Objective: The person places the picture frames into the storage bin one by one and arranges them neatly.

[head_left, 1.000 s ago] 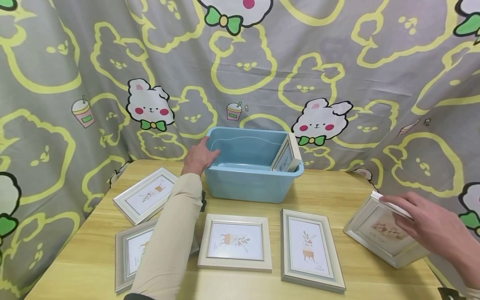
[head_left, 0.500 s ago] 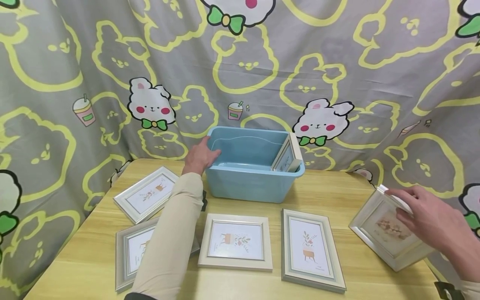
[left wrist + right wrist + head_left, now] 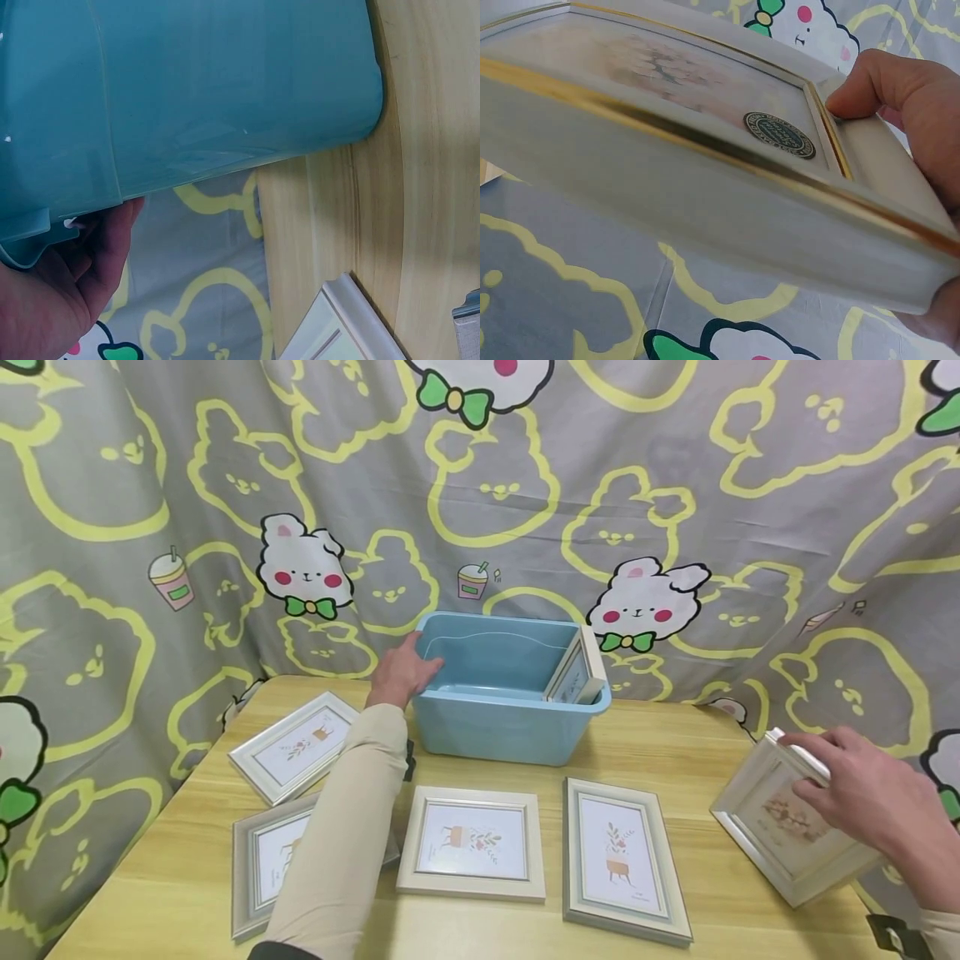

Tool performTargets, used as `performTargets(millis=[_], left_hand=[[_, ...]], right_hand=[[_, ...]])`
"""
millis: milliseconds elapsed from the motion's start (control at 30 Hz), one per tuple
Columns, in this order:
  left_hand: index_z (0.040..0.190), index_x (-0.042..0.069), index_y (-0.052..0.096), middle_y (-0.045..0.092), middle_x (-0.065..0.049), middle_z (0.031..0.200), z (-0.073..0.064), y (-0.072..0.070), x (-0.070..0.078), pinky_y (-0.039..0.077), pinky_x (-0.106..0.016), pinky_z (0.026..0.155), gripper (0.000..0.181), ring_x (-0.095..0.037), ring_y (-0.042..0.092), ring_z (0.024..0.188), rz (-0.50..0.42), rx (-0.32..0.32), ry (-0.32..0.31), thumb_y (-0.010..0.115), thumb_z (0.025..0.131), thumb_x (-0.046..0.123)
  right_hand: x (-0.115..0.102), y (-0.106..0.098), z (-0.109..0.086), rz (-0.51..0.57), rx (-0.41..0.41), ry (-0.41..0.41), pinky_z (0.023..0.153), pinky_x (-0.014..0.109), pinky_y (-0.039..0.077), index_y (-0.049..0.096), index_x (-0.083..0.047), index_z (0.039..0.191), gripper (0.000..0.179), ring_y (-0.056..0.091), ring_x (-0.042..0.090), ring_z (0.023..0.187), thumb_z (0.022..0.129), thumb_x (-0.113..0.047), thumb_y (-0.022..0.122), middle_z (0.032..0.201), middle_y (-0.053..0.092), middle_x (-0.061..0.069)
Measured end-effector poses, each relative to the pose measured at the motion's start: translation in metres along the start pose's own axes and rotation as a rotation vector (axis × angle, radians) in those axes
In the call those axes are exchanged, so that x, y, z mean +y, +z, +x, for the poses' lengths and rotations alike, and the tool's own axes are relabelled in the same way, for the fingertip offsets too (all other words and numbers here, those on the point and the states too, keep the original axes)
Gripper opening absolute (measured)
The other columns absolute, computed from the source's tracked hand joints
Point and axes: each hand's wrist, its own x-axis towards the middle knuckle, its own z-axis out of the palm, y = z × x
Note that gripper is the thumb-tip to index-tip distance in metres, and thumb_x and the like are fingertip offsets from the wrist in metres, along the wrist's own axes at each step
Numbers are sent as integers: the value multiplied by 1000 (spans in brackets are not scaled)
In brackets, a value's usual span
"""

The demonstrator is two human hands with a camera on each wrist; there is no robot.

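My left hand (image 3: 401, 672) grips the left end of the rim of a light blue plastic bin (image 3: 487, 735). In the left wrist view, its fingers curl under the rim outside the bin wall (image 3: 210, 90). At the far right, my right hand (image 3: 873, 793) holds a thick cream picture frame (image 3: 791, 814) by its upper edge, tilted. The right wrist view shows the thumb (image 3: 855, 94) on the frame's front, beside a gold inner trim, a faded flower print and a dark round label (image 3: 780, 135). Another picture frame (image 3: 591, 664) leans inside the bin's right end.
Several picture frames lie face up on the wooden table: a white one (image 3: 262, 764) at left, a grey-beige one (image 3: 243, 877) partly under my left sleeve, a cream one (image 3: 472, 889) in the middle, another (image 3: 622, 927) right of it. A patterned curtain (image 3: 360, 452) hangs behind.
My right hand has shifted slightly right and up with the picture frame. My left hand stays on the bin's rim.
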Motion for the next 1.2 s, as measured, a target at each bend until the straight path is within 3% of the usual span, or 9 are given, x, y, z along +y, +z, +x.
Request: performTargets(millis=[500,933,1200], left_hand=[[154,26,22,45,-21,146,3,-1,-1,42,-51,103,76,-38,48,130,0,-23,-6,50,90,56],[154,26,22,44,-20,148,4,1,-1,42,-52,103,76,-38,47,131,-9,-23,-5,50,90,56],[154,26,22,45,-20,147,3,0,0,43,-51,101,77,-38,49,129,-5,-21,-5,50,90,56]], right_hand=[[4,-5,5,46,-53,101,45,46,38,53,-15,127,51,55,38,65,79,-24,70,116,49,32],[10,-2,9,52,-87,162,59,60,42,53,-9,125,52,53,50,82,77,-22,70,117,47,35],[10,-2,10,72,-67,169,61,58,42,55,-7,123,51,54,44,82,76,-21,70,113,52,35]])
